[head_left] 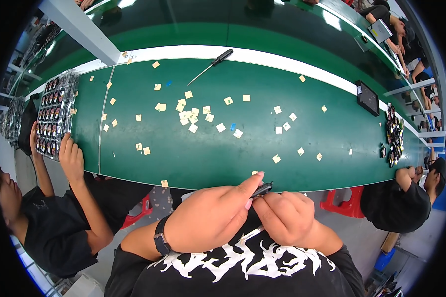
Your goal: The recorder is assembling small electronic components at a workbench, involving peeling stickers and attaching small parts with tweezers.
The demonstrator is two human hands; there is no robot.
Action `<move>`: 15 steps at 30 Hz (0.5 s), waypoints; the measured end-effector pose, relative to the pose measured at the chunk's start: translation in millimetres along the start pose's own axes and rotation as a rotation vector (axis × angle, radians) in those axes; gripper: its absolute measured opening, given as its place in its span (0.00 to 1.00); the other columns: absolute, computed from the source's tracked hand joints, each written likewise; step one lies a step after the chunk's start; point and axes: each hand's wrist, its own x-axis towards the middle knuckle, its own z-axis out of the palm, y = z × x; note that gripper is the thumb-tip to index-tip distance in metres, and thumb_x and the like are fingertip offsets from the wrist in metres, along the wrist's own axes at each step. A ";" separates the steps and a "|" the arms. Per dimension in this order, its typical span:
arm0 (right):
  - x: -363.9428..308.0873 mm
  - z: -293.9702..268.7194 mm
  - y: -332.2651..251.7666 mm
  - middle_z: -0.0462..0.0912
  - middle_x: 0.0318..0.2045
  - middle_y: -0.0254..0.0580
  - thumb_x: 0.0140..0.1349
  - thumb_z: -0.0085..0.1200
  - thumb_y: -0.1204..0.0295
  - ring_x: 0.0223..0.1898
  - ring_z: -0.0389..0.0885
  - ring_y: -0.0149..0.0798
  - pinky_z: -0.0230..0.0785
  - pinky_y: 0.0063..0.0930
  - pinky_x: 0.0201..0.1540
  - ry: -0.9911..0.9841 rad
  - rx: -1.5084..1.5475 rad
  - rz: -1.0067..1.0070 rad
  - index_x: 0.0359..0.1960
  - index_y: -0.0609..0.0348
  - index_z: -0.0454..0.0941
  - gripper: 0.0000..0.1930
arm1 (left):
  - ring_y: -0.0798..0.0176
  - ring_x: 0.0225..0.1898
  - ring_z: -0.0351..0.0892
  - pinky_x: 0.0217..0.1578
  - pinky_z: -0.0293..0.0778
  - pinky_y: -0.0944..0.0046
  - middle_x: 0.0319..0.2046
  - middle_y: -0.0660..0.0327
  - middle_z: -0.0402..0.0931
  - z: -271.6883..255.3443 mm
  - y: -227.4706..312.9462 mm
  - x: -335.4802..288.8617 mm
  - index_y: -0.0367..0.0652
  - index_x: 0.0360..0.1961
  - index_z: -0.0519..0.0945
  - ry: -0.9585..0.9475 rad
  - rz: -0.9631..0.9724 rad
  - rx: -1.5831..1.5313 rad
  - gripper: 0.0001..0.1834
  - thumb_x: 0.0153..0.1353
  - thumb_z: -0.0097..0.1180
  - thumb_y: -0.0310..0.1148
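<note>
Just off the table's near edge, my left hand (pixel 208 210) is closed around a small black device (pixel 262 190), thumb stretched along its top. My right hand (pixel 288 215) has its fingers curled against the device's near right end. A thin silvery rod (pixel 254 233) shows below the right fingers; whether that hand grips it is unclear. What lies between the right fingertips is hidden. Many small cream paper squares (pixel 193 128) are scattered over the green tabletop (pixel 233 168) beyond my hands.
A black-handled screwdriver (pixel 222 57) lies at the far edge. Blue scraps (pixel 233 126) lie among the squares. Left, a co-worker's hands touch clear trays (pixel 57 116) of black devices. Right are a black tray (pixel 368 98), a device pile (pixel 394 133), another seated person and a red stool (pixel 344 202).
</note>
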 end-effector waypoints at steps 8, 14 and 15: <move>1.1 3.8 1.2 0.75 0.32 0.36 0.49 0.60 0.75 0.24 0.70 0.27 0.62 0.19 0.19 -0.118 -0.005 -0.016 0.38 0.65 0.82 0.13 | 0.64 0.32 0.86 0.37 0.82 0.64 0.35 0.54 0.83 -0.4 -6.3 2.3 0.33 0.71 0.67 -0.063 -0.173 -0.187 0.27 0.71 0.47 0.19; -7.4 4.9 5.1 0.78 0.30 0.34 0.46 0.61 0.74 0.20 0.68 0.27 0.60 0.20 0.19 0.104 0.101 -0.003 0.37 0.62 0.84 0.13 | 0.64 0.27 0.86 0.31 0.79 0.64 0.29 0.54 0.82 -5.6 -1.8 5.6 0.31 0.67 0.71 -0.042 -0.299 -0.425 0.24 0.70 0.45 0.21; -8.0 4.0 5.3 0.79 0.29 0.33 0.46 0.61 0.74 0.20 0.67 0.27 0.59 0.20 0.19 0.115 0.100 -0.012 0.36 0.61 0.85 0.13 | 0.64 0.28 0.86 0.31 0.79 0.65 0.29 0.54 0.82 -6.1 -0.2 6.1 0.31 0.67 0.71 -0.046 -0.303 -0.437 0.24 0.70 0.46 0.21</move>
